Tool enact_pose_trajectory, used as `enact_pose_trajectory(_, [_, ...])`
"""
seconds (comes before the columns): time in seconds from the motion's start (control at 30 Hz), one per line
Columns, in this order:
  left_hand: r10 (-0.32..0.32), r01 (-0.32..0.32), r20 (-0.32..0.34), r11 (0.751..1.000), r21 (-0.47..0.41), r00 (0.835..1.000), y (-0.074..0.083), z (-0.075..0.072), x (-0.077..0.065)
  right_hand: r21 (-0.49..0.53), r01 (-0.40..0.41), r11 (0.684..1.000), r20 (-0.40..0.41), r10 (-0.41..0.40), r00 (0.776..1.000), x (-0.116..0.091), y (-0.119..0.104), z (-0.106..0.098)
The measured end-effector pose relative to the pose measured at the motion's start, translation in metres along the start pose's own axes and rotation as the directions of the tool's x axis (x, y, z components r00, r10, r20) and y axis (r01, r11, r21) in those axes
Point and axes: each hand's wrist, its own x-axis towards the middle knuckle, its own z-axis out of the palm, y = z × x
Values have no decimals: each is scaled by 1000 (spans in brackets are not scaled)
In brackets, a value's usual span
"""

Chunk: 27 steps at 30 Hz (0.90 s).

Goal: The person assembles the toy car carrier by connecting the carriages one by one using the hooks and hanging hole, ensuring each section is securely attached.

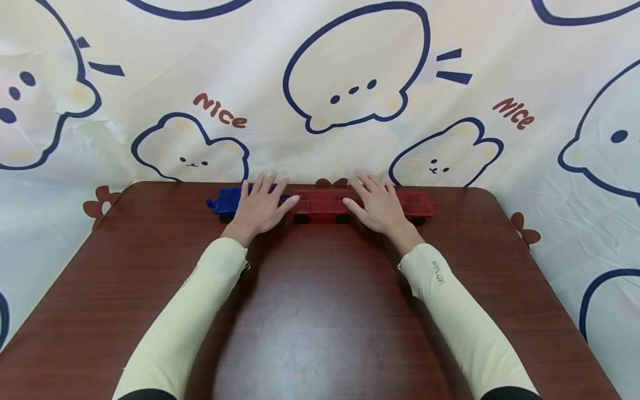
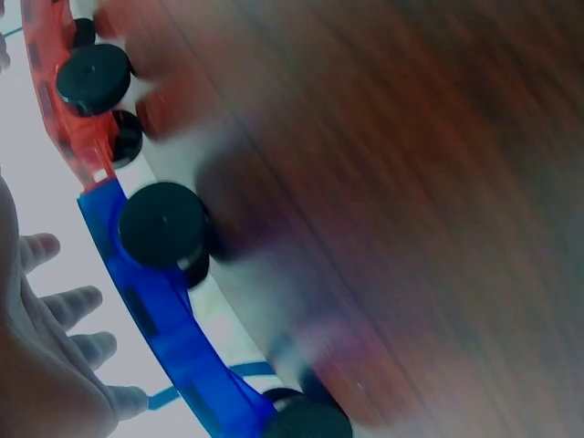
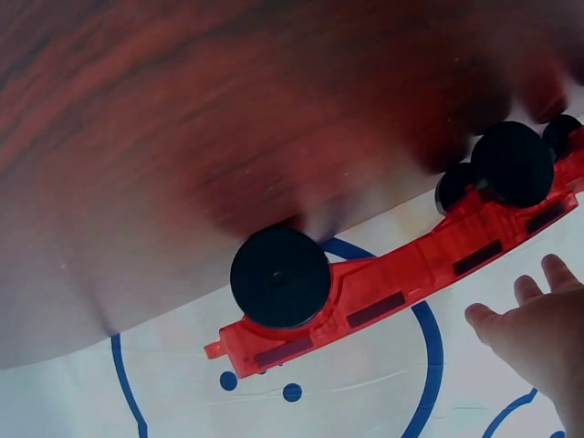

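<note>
A row of toy train cars with black wheels stands along the table's far edge. At its left end is a translucent blue car (image 1: pixel 226 200), joined to a translucent red car (image 1: pixel 320 204) in the middle. Another red car (image 3: pixel 383 292) makes up the right end. Over the blue car reaches my left hand (image 1: pixel 260 208), fingers spread and straight; the left wrist view shows a gap between them. My right hand (image 1: pixel 378 208) stretches over the red cars near where they meet, hiding part of them. Its fingers look apart from the cars in the right wrist view. Neither hand holds anything.
A dark brown wooden table (image 1: pixel 320 311) with rounded far corners lies under both arms. Directly behind it hangs a pale cloth (image 1: pixel 270 66) printed with blue-outlined cartoon shapes.
</note>
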Motion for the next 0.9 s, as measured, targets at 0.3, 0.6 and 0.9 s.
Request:
enact_pose_trajectory(0.3, [-36,36,-20,999,-10,999,-22,2,-11,0,-6,1000,9,6,1000,5,-11,5])
enact_pose_trajectory(0.6, [-48,47,-11,999,-22,999,-41,0,-23,-3,-11,1000,16,11,1000,11,-20,7])
enact_pose_trajectory(0.9, [-62,62,-2,998,-8,998,-50,-3,-26,15,12,1000,17,-12,1000,13,-30,8])
